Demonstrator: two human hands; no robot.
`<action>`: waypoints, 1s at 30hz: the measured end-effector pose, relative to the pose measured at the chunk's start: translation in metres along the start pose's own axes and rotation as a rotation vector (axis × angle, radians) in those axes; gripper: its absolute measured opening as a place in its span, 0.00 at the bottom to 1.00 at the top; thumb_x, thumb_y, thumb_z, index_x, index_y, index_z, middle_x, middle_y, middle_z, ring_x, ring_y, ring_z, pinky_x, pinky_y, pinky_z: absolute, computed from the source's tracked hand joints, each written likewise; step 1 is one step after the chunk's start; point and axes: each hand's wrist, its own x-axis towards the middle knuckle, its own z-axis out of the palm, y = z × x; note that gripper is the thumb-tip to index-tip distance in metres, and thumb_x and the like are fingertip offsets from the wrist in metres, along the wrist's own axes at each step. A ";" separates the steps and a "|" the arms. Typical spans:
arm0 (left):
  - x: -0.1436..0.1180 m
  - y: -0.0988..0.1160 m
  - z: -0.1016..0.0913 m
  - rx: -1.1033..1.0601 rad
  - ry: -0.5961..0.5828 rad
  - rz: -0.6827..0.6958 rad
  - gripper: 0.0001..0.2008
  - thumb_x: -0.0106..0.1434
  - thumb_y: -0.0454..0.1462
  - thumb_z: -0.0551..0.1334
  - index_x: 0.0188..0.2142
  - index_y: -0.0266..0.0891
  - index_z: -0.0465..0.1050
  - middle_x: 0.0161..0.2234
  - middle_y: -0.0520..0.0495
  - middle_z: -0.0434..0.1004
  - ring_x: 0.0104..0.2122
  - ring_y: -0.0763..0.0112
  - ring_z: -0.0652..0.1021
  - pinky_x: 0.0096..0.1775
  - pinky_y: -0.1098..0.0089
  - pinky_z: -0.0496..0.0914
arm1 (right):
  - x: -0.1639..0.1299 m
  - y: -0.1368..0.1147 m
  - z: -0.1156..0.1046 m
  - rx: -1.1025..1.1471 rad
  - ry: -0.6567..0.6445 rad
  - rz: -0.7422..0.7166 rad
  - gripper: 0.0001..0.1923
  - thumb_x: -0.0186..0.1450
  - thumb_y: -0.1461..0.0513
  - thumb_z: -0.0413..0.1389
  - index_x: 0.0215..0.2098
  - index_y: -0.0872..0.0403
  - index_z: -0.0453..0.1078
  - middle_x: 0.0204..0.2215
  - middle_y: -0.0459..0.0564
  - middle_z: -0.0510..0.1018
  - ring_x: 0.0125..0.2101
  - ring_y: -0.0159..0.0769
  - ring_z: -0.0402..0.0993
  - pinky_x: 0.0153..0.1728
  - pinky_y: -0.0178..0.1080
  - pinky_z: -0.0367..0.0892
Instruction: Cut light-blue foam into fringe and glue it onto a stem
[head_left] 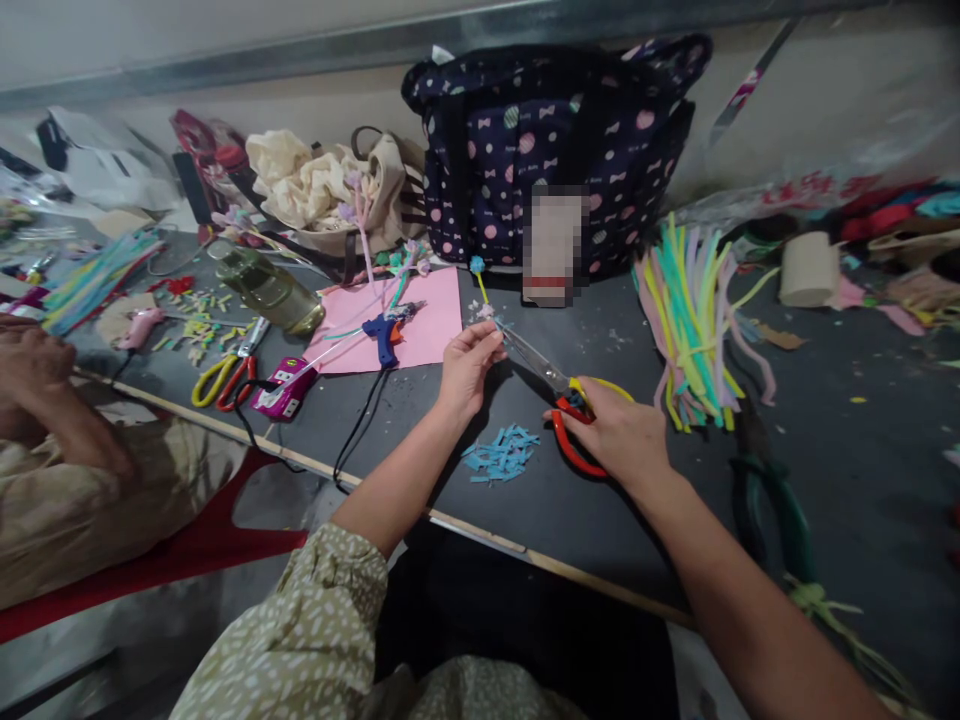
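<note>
My left hand (466, 367) pinches a thin pipe-cleaner stem (480, 288) with a blue tip that rises toward the pink paper. My right hand (616, 432) grips scissors (564, 400) with red and yellow handles, blades pointing at the stem by my left fingers. A small heap of blue clippings (501, 455) lies on the dark table (840, 440) between my forearms.
A blue glue gun (386, 333) rests on pink paper (431, 320). A bundle of coloured pipe cleaners (694, 320) and green pliers (772, 500) lie to the right. A dotted bag (555, 130) stands behind. Another person's hand (30, 365), a bottle (266, 288) and second scissors (225, 375) are left.
</note>
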 end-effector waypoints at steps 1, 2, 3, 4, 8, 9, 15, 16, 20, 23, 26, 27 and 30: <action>0.000 0.000 0.000 -0.001 0.002 -0.001 0.15 0.44 0.35 0.75 0.32 0.36 0.77 0.25 0.54 0.76 0.24 0.79 0.74 0.33 0.73 0.70 | 0.000 0.000 0.000 0.000 0.001 -0.001 0.28 0.66 0.41 0.48 0.44 0.54 0.73 0.30 0.52 0.81 0.28 0.38 0.74 0.25 0.36 0.47; 0.000 0.001 0.000 -0.001 0.005 -0.004 0.15 0.44 0.35 0.75 0.32 0.36 0.77 0.25 0.54 0.76 0.24 0.79 0.74 0.33 0.73 0.70 | 0.000 0.000 0.000 0.000 0.002 -0.003 0.28 0.66 0.41 0.48 0.45 0.55 0.73 0.30 0.52 0.81 0.29 0.38 0.74 0.25 0.36 0.48; 0.000 0.001 0.001 -0.002 0.009 -0.008 0.15 0.43 0.35 0.75 0.32 0.36 0.77 0.25 0.54 0.75 0.23 0.79 0.73 0.33 0.73 0.70 | -0.001 0.000 0.000 -0.003 0.006 -0.004 0.29 0.66 0.40 0.49 0.45 0.55 0.73 0.31 0.53 0.81 0.29 0.38 0.74 0.25 0.36 0.48; 0.000 0.002 0.001 -0.003 0.012 -0.010 0.15 0.43 0.35 0.75 0.32 0.35 0.76 0.24 0.54 0.75 0.23 0.79 0.73 0.33 0.73 0.70 | -0.001 0.000 0.000 -0.009 0.012 -0.002 0.29 0.65 0.40 0.49 0.46 0.55 0.73 0.32 0.53 0.81 0.29 0.38 0.74 0.25 0.36 0.49; -0.001 0.004 0.002 -0.020 0.022 -0.011 0.14 0.43 0.34 0.75 0.31 0.35 0.76 0.24 0.54 0.75 0.22 0.80 0.72 0.32 0.73 0.69 | 0.000 -0.003 -0.002 -0.054 0.035 0.028 0.31 0.63 0.39 0.51 0.48 0.54 0.72 0.32 0.52 0.82 0.29 0.39 0.74 0.26 0.36 0.49; -0.001 0.004 0.002 -0.024 0.024 -0.013 0.14 0.43 0.34 0.74 0.31 0.35 0.76 0.24 0.54 0.75 0.22 0.80 0.72 0.32 0.73 0.69 | 0.000 -0.004 -0.003 -0.061 0.032 0.036 0.31 0.63 0.39 0.51 0.48 0.54 0.72 0.32 0.52 0.81 0.28 0.38 0.74 0.26 0.36 0.49; -0.001 0.003 0.001 -0.043 0.030 -0.021 0.14 0.44 0.33 0.74 0.31 0.35 0.76 0.23 0.55 0.74 0.21 0.80 0.72 0.33 0.72 0.69 | 0.002 -0.011 -0.009 -0.059 -0.005 0.058 0.30 0.63 0.40 0.50 0.47 0.53 0.72 0.30 0.51 0.81 0.27 0.38 0.73 0.25 0.36 0.47; -0.001 0.002 0.001 -0.046 0.029 -0.021 0.14 0.44 0.33 0.74 0.31 0.35 0.76 0.22 0.55 0.74 0.21 0.80 0.72 0.33 0.72 0.69 | 0.002 -0.011 -0.009 -0.057 -0.006 0.057 0.30 0.63 0.40 0.50 0.47 0.53 0.71 0.31 0.51 0.81 0.27 0.39 0.74 0.25 0.36 0.47; -0.002 0.002 0.001 -0.047 0.035 -0.026 0.13 0.43 0.33 0.74 0.30 0.35 0.76 0.21 0.55 0.73 0.21 0.80 0.72 0.32 0.73 0.69 | 0.003 -0.011 -0.008 -0.057 -0.015 0.047 0.28 0.64 0.40 0.49 0.46 0.53 0.71 0.30 0.51 0.81 0.27 0.38 0.74 0.25 0.36 0.47; -0.002 0.001 0.001 -0.043 0.033 -0.034 0.14 0.43 0.33 0.74 0.31 0.35 0.76 0.21 0.55 0.73 0.21 0.80 0.72 0.32 0.73 0.70 | 0.002 -0.010 -0.005 -0.062 -0.013 0.030 0.28 0.65 0.41 0.48 0.45 0.54 0.71 0.28 0.51 0.80 0.26 0.38 0.73 0.25 0.36 0.46; -0.002 0.000 0.002 -0.037 0.032 -0.041 0.14 0.43 0.34 0.74 0.30 0.35 0.77 0.21 0.55 0.73 0.21 0.81 0.71 0.32 0.74 0.70 | 0.003 -0.008 -0.005 -0.051 -0.012 0.009 0.28 0.67 0.41 0.46 0.44 0.55 0.72 0.27 0.53 0.80 0.27 0.38 0.73 0.25 0.36 0.45; -0.002 0.000 0.002 -0.035 0.032 -0.042 0.14 0.43 0.34 0.75 0.30 0.35 0.77 0.21 0.55 0.73 0.21 0.81 0.71 0.31 0.74 0.70 | 0.003 -0.007 -0.005 -0.044 -0.015 0.003 0.29 0.68 0.41 0.45 0.45 0.55 0.72 0.27 0.54 0.80 0.27 0.38 0.73 0.25 0.36 0.45; -0.002 0.001 0.003 -0.027 0.035 -0.048 0.14 0.42 0.34 0.75 0.30 0.35 0.77 0.21 0.55 0.73 0.21 0.81 0.71 0.31 0.74 0.70 | 0.004 -0.006 -0.006 -0.018 -0.044 0.005 0.30 0.69 0.42 0.43 0.45 0.55 0.72 0.26 0.54 0.80 0.26 0.39 0.73 0.25 0.36 0.46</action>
